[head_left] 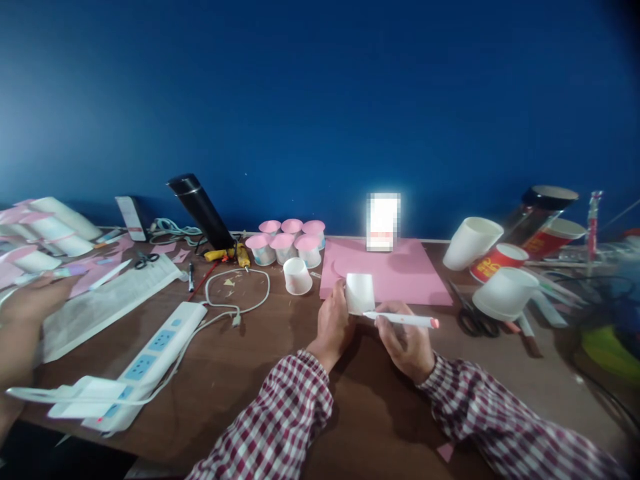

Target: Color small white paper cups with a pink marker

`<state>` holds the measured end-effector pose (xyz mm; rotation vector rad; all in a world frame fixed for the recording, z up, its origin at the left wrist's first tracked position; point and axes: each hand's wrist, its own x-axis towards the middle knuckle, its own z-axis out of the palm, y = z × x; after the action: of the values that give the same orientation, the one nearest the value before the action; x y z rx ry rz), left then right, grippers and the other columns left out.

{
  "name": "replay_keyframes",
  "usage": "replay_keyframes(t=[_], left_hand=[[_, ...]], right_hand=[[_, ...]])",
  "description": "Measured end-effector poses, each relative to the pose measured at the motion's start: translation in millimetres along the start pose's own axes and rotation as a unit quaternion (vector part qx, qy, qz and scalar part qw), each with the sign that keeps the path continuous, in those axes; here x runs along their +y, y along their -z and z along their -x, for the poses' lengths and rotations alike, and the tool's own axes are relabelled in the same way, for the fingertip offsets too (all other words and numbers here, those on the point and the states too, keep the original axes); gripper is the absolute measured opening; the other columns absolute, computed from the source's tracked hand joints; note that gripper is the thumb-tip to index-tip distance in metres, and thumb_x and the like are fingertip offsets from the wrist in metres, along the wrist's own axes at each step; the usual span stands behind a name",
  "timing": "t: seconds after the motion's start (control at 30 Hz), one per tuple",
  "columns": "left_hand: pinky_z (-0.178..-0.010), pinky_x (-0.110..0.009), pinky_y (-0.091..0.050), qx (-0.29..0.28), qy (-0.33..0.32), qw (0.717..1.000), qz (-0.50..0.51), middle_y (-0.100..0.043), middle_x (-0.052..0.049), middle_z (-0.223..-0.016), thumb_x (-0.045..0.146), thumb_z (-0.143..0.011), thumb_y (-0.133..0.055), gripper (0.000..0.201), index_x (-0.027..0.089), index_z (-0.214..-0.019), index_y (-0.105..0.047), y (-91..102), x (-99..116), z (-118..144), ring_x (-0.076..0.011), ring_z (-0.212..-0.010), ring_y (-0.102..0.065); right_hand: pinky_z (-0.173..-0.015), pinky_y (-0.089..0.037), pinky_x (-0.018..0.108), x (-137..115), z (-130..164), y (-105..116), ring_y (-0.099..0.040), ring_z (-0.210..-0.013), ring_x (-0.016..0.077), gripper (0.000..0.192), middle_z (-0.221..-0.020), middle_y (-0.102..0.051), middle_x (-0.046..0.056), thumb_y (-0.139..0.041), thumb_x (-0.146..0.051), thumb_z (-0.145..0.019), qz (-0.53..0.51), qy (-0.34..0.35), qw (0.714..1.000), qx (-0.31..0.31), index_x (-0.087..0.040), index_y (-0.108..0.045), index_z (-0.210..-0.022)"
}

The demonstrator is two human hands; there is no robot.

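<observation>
My left hand point(334, 325) grips a small white paper cup point(360, 293), held upside down at the near edge of a pink paper sheet point(400, 272). My right hand point(406, 343) holds a white marker point(403, 320) with a pink end, its tip against the cup's lower side. Both my sleeves are red and white plaid. A loose white cup point(297, 276) stands upside down just left of the sheet.
Several pink-topped cups point(287, 243) cluster behind. A lit phone point(383, 222) leans on the blue wall. Stacked white and red cups point(493, 267) and scissors point(470, 313) lie right. A power strip point(145, 360), cable, black flask point(203, 210) and another person's hand point(30, 303) are left.
</observation>
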<state>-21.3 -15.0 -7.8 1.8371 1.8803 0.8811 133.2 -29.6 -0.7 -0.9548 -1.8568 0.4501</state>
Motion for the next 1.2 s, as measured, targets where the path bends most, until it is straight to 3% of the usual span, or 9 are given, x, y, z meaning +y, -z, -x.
replay_keyframes(t=[0.17,0.83,1.2], left_hand=[[-0.084,-0.037,-0.045,-0.001,0.012,1.0,-0.005,-0.063,-0.015,-0.117,0.023,-0.085,-0.046,0.047,0.015,-0.13,-0.037,1.4,2.3,0.0,-0.0298,-0.102,-0.061],[-0.09,-0.034,-0.043,0.001,-0.006,1.0,-0.01,-0.056,-0.015,-0.128,0.021,-0.083,-0.048,0.047,0.016,-0.129,-0.037,-0.1,0.4,0.2,-0.0273,-0.111,-0.057],[-0.089,-0.037,-0.044,0.005,-0.003,1.0,-0.015,-0.06,-0.017,-0.12,0.015,-0.08,-0.047,0.05,0.013,-0.13,-0.036,-1.7,2.8,0.7,-0.0286,-0.109,-0.058]], right_hand=[[-0.056,-0.047,0.024,-0.8,-0.4,0.3,-0.057,-0.058,0.0126,0.005,-0.072,-0.059,0.0,-0.05,-0.022,-0.089,-0.002,-0.01,1.0,-0.003,-0.02,-0.054,-0.09],[-0.056,-0.048,0.025,-2.2,-1.3,0.1,-0.057,-0.057,0.0135,0.008,-0.069,-0.06,0.001,-0.049,-0.025,-0.089,0.005,-0.022,1.0,-0.021,-0.02,-0.055,-0.088],[-0.058,-0.048,0.026,-2.1,-3.0,0.0,-0.058,-0.058,0.0141,0.008,-0.071,-0.061,0.001,-0.048,-0.024,-0.089,0.022,-0.009,1.0,-0.017,-0.021,-0.055,-0.086]])
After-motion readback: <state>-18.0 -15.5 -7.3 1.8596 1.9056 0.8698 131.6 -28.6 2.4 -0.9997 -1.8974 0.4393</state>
